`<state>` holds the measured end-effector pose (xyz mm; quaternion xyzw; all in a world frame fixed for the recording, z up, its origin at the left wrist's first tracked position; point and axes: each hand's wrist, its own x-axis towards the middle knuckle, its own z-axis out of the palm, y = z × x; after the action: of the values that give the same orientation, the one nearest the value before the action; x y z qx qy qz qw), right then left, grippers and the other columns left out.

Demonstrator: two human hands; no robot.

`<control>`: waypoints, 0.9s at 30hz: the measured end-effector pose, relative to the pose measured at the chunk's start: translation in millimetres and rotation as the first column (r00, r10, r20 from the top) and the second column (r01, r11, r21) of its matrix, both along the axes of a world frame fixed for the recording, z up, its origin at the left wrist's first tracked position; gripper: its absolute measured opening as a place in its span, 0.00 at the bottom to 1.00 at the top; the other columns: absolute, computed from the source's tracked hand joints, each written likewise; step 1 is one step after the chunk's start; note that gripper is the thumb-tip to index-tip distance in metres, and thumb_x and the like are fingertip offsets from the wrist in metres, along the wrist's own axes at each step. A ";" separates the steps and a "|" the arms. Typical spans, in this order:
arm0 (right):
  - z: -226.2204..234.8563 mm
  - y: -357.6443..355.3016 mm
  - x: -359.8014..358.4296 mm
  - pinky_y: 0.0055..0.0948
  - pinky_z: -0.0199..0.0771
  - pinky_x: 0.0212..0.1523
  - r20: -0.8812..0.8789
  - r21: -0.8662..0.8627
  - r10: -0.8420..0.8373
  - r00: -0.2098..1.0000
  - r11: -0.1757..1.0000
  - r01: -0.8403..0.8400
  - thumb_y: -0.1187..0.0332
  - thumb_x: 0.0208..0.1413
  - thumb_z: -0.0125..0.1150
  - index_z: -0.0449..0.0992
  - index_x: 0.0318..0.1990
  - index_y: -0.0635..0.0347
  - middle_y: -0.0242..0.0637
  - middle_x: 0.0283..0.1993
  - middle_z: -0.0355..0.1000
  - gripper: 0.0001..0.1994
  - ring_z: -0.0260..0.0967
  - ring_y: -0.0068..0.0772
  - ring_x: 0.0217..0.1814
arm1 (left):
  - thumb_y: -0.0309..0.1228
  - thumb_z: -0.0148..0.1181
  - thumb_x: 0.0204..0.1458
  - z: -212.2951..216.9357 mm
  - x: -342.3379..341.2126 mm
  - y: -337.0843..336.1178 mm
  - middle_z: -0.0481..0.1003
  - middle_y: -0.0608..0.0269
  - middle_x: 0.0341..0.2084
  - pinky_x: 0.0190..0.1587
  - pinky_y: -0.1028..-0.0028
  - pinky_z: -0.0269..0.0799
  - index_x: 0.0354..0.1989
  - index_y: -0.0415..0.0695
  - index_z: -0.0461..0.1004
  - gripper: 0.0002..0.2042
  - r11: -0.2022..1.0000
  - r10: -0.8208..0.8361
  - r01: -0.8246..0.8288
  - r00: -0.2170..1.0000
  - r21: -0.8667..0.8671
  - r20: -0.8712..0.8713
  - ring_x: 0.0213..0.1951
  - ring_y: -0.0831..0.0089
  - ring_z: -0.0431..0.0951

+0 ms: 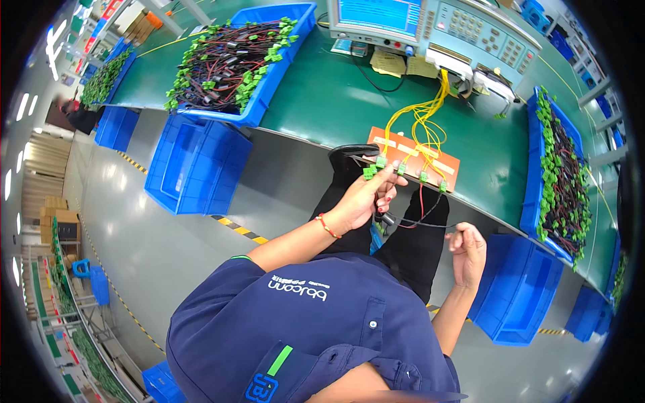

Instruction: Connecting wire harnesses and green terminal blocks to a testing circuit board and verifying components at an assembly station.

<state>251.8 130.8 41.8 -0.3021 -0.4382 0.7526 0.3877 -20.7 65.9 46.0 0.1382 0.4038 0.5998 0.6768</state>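
1. The thin black and red wire harness with small green plastic connectors (410, 218) hangs between your two hands, just in front of the near edge of the green workbench (336, 101) and above your black-trousered lap.
2. Your left hand (366, 198) is raised to the bench edge, fingers pressed together, pinching the harness's green connectors at the orange rectangular test board (416, 158).
3. Your right hand (468, 252) sits lower and to the right, fingers curled loosely round the dark wire's far end; how firmly it pinches, you cannot tell from here.
4. The orange board lies on the bench edge with green sockets along its near side, and yellow leads (426, 111) loop from it up to the grey tester with blue screen and keypad (437, 30).
5. A blue plastic bin heaped with black harnesses and green connectors (235, 60) stands at the left of the bench; a similar bin (557, 174) stands at the right.
6. Empty-looking blue crates (195, 164) sit on the grey floor below.
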 end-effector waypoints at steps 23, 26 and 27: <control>-14.7 -44.9 -60.5 0.27 0.72 0.43 0.137 -0.204 0.328 0.935 0.933 -0.297 0.64 0.69 0.49 0.69 0.54 0.67 0.32 0.30 0.67 0.15 0.67 0.24 0.33 | 0.49 0.44 0.67 7.5 6.5 -58.9 0.54 0.80 0.15 0.17 0.81 0.45 0.30 0.46 0.67 0.20 0.976 -0.218 0.218 0.976 0.016 0.003 0.15 0.88 0.50; -15.8 -44.1 -64.2 0.26 0.68 0.52 0.311 -0.089 0.529 0.789 0.843 -0.530 0.65 0.68 0.49 0.70 0.57 0.68 0.38 0.41 0.75 0.17 0.70 0.27 0.46 | 0.47 0.44 0.68 49.9 -35.8 -66.1 0.59 0.76 0.16 0.17 0.82 0.50 0.39 0.39 0.72 0.21 0.992 -0.093 0.098 0.994 0.074 -0.063 0.16 0.87 0.53; -13.2 -44.8 -66.8 0.27 0.68 0.54 0.375 -0.065 0.546 0.749 0.821 -0.567 0.65 0.68 0.50 0.71 0.56 0.69 0.39 0.44 0.75 0.17 0.70 0.28 0.48 | 0.46 0.44 0.67 77.2 -53.4 -70.8 0.59 0.76 0.16 0.17 0.82 0.50 0.40 0.38 0.73 0.21 0.996 -0.047 0.055 0.994 0.075 -0.103 0.16 0.87 0.54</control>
<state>185.1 85.9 28.5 -0.2862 -0.5940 0.7493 0.0624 -74.1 -4.9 123.1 0.2049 0.4104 0.5896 0.6648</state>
